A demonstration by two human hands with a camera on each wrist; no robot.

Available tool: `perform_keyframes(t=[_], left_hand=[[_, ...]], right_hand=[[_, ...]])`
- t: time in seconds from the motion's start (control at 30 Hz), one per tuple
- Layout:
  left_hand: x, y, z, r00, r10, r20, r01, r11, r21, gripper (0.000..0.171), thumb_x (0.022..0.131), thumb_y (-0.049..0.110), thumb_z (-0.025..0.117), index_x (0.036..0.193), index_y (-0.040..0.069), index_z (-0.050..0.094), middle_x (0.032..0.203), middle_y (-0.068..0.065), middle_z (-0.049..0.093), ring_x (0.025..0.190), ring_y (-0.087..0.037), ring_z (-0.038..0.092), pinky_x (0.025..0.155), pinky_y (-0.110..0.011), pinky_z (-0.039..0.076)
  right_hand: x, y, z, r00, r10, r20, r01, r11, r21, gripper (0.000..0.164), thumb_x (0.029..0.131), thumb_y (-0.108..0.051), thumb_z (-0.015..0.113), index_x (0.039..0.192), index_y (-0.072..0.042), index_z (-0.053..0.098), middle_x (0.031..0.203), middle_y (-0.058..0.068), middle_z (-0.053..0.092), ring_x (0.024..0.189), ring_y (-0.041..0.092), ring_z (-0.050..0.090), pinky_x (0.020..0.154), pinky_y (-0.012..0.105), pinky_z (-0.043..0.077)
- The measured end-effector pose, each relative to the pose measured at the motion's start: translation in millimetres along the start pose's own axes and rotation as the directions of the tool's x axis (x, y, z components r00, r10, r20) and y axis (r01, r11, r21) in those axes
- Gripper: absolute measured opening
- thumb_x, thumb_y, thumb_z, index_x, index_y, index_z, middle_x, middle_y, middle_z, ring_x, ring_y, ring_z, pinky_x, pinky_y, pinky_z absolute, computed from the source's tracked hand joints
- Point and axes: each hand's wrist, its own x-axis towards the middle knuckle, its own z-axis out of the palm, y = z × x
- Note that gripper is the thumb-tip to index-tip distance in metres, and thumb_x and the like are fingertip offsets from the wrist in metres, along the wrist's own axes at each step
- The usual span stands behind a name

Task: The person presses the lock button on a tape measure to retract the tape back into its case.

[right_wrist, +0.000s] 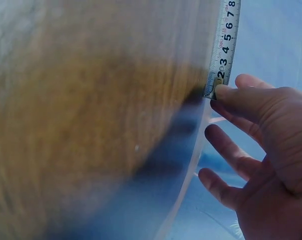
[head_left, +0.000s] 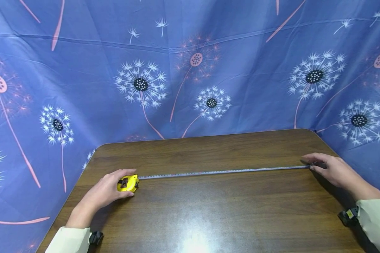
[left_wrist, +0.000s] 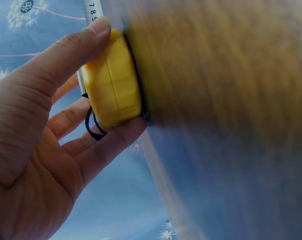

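A yellow tape measure case (head_left: pixel 130 183) rests at the left of the wooden table, gripped by my left hand (head_left: pixel 106 189) between thumb and fingers. Its blade (head_left: pixel 225 172) runs out straight across the table to the right. My right hand (head_left: pixel 337 172) pinches the blade's end between thumb and forefinger. In the right wrist view the low numbers of the blade (right_wrist: pixel 226 47) show beside the thumb, while the other fingers are spread apart. A black strap (left_wrist: pixel 93 127) hangs from the case (left_wrist: pixel 113 80) in the left wrist view.
The brown wooden table (head_left: pixel 209 207) has rounded far corners and a bright glare near its front. Behind it and at both sides hangs a blue cloth (head_left: pixel 250 88) with dandelion prints. Each wrist wears a small black device (head_left: pixel 348 216) by a pale sleeve (head_left: pixel 375 219).
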Motion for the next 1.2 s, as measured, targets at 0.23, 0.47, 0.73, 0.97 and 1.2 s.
perform_keyframes(t=[0.23, 0.47, 0.73, 0.97, 1.2], left_hand=[[-0.2, 0.3, -1.1, 1.000, 0.005, -0.001, -0.005, 1.000, 0.001, 0.075, 0.076, 0.028, 0.094, 0.142, 0.013, 0.061, 0.137, -0.004, 0.065, 0.118, -0.028, 0.064, 0.095, -0.052, 0.050], [-0.1, -0.7, -1.2, 1.000, -0.001, 0.005, 0.001, 1.000, -0.007, 0.074, 0.077, 0.028, 0.093, 0.142, 0.014, 0.061, 0.138, -0.003, 0.064, 0.120, -0.028, 0.063, 0.097, -0.052, 0.050], [-0.5, -1.1, -3.2, 1.000, -0.007, 0.011, 0.007, 1.000, -0.012, 0.073, 0.078, 0.028, 0.093, 0.142, 0.014, 0.061, 0.138, -0.004, 0.064, 0.121, -0.029, 0.062, 0.098, -0.053, 0.049], [-0.4, -2.1, -5.3, 1.000, 0.001, 0.010, -0.001, 1.000, -0.018, 0.071, 0.078, 0.028, 0.093, 0.140, 0.015, 0.062, 0.136, -0.002, 0.065, 0.117, -0.026, 0.064, 0.095, -0.052, 0.050], [0.3, -3.6, -6.9, 1.000, 0.011, 0.006, -0.011, 1.000, -0.010, 0.068, 0.079, 0.024, 0.093, 0.139, 0.016, 0.062, 0.133, 0.000, 0.066, 0.111, -0.021, 0.064, 0.091, -0.049, 0.051]], right_hand=[[1.9, -1.9, -0.5, 0.999, 0.039, 0.010, -0.039, 0.999, -0.021, 0.041, 0.078, 0.007, 0.083, 0.113, -0.012, 0.075, 0.104, 0.012, 0.076, 0.083, 0.006, 0.066, 0.067, 0.022, 0.046], [1.6, -2.0, -1.3, 1.000, 0.025, 0.008, -0.025, 1.000, 0.002, 0.042, 0.078, 0.008, 0.083, 0.114, -0.012, 0.075, 0.102, 0.011, 0.076, 0.082, 0.006, 0.067, 0.067, 0.018, 0.046], [1.3, -3.7, -4.0, 0.999, 0.041, 0.005, -0.041, 0.999, 0.001, 0.040, 0.080, 0.007, 0.082, 0.113, -0.015, 0.075, 0.104, 0.010, 0.075, 0.082, 0.009, 0.067, 0.065, 0.026, 0.049], [2.1, -5.8, -5.0, 0.997, 0.083, 0.007, -0.083, 0.997, 0.009, 0.032, 0.082, 0.005, 0.082, 0.104, -0.016, 0.075, 0.100, 0.007, 0.075, 0.082, 0.002, 0.063, 0.064, 0.031, 0.049], [2.8, -6.9, -7.1, 0.994, 0.107, 0.020, -0.107, 0.994, 0.031, 0.029, 0.084, 0.005, 0.080, 0.104, -0.016, 0.075, 0.098, 0.006, 0.075, 0.081, -0.005, 0.058, 0.063, 0.033, 0.049]])
